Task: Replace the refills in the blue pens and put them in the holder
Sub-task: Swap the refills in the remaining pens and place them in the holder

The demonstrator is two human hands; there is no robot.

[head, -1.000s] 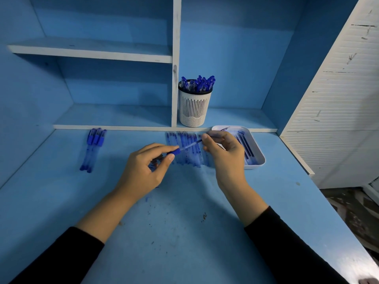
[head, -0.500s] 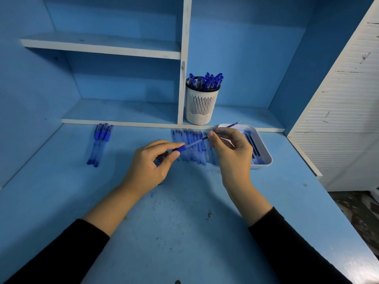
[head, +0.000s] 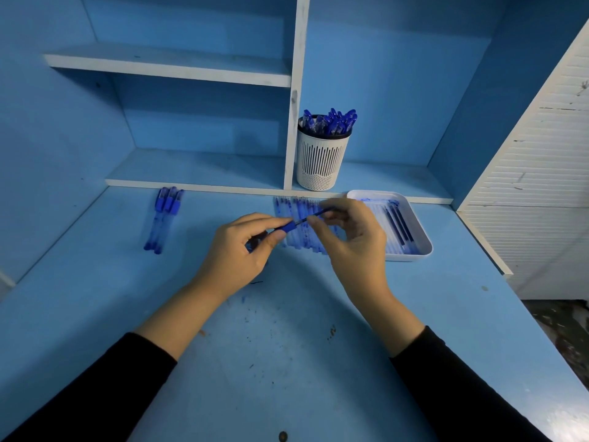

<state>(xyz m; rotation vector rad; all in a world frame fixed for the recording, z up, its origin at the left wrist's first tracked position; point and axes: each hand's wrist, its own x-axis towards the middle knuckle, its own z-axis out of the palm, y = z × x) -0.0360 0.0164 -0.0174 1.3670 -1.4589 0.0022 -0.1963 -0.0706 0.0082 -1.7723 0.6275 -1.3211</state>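
My left hand (head: 236, 253) pinches the blue pen (head: 285, 227) by its grip end, above the desk (head: 287, 362). My right hand (head: 353, 237) pinches the thin refill (head: 314, 215), which runs to the barrel's mouth. The refill looks light, slick and bendy, so I judge a hold close to the barrel safest. I can read no writing on the pen or the white holder (head: 322, 157).
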